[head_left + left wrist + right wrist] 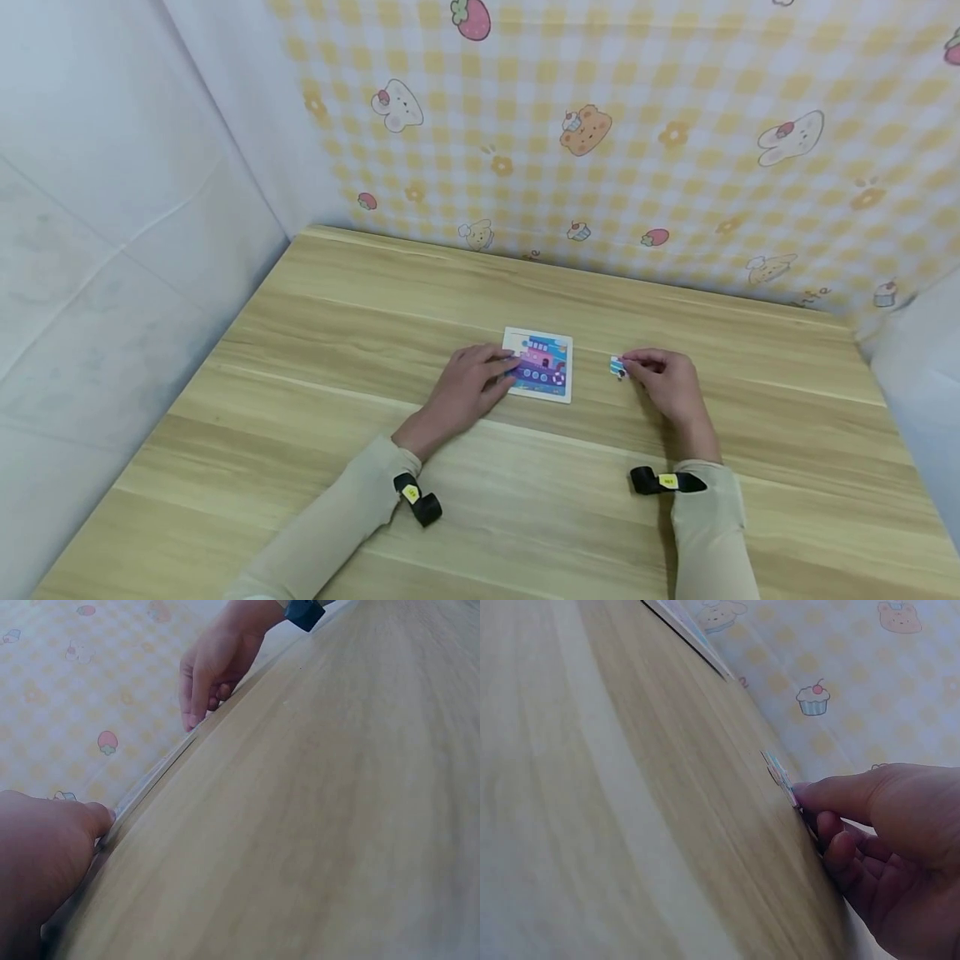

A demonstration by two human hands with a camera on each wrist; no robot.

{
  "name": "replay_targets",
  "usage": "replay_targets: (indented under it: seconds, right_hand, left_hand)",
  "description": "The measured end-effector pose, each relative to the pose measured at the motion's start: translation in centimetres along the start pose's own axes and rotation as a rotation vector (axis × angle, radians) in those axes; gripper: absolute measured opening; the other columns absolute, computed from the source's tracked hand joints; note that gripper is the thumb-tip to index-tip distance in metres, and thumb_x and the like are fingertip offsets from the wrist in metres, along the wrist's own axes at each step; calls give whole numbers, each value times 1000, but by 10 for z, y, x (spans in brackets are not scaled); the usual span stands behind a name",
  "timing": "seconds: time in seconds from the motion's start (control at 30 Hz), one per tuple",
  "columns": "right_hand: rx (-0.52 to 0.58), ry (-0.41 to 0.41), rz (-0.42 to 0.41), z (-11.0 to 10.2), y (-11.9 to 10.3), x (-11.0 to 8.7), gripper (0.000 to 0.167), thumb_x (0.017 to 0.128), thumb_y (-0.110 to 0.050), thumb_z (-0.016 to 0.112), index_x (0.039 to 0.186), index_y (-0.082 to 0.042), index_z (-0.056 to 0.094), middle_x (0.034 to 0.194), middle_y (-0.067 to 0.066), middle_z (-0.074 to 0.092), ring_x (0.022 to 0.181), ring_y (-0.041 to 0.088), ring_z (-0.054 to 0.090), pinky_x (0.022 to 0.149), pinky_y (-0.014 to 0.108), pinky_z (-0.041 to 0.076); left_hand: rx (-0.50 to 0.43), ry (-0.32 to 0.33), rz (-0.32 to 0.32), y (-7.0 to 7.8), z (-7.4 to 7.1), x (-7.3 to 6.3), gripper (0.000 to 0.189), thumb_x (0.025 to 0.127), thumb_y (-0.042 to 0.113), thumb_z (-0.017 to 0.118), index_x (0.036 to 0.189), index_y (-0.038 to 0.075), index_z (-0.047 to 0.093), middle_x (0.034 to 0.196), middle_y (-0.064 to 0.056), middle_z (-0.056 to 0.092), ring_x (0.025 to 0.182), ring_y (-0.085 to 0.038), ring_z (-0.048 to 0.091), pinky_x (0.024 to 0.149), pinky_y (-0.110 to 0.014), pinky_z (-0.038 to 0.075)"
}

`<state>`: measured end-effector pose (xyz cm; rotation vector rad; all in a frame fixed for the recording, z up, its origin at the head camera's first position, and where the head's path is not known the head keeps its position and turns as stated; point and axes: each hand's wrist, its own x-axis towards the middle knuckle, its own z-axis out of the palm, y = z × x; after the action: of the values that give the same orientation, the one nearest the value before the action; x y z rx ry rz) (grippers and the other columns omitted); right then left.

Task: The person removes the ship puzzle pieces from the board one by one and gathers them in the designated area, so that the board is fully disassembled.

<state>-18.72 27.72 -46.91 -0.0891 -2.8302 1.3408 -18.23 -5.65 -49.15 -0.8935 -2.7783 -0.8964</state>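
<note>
A square jigsaw puzzle [546, 365] with a white border and a pink and purple ship picture lies on the table; its upper left part shows bare cream backing. My left hand [477, 377] rests at its left side, fingertips on the picture and thumb [100, 817] by the near edge. To the right of the puzzle, my right hand [666, 379] pinches a small blue and white puzzle piece [617, 367] between thumb and fingers. In the right wrist view the piece [780, 778] is seen nearly edge-on, close to the tabletop; its underside is hidden.
The wood-grain table [525, 492] extends around both hands. Behind it hangs a yellow checked cloth [637, 192] with cartoon prints. White sheeting [142, 250] stands along the left side, and more white material [918, 367] is at the right. Each forearm wears a black wrist strap.
</note>
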Motion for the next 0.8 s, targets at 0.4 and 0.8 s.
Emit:
replay_targets:
  seconds: [0.4, 0.8]
  right_hand:
    - [92, 5, 1, -2, 6, -1, 26, 104, -15, 65, 118, 6, 74, 91, 13, 71, 66, 7, 59, 58, 20, 53]
    - [228, 66, -31, 1, -10, -4, 27, 104, -14, 64, 117, 9, 72, 82, 15, 66, 62, 9, 58, 54, 20, 52]
  left_hand:
    - [-3, -12, -11, 1, 0, 1, 38, 106, 31, 61, 139, 13, 67, 140, -5, 63, 134, -25, 54, 119, -49, 35]
    - [-4, -13, 9, 3, -2, -1, 37, 106, 30, 61, 139, 13, 67, 139, -6, 63, 131, -25, 56, 117, -49, 36]
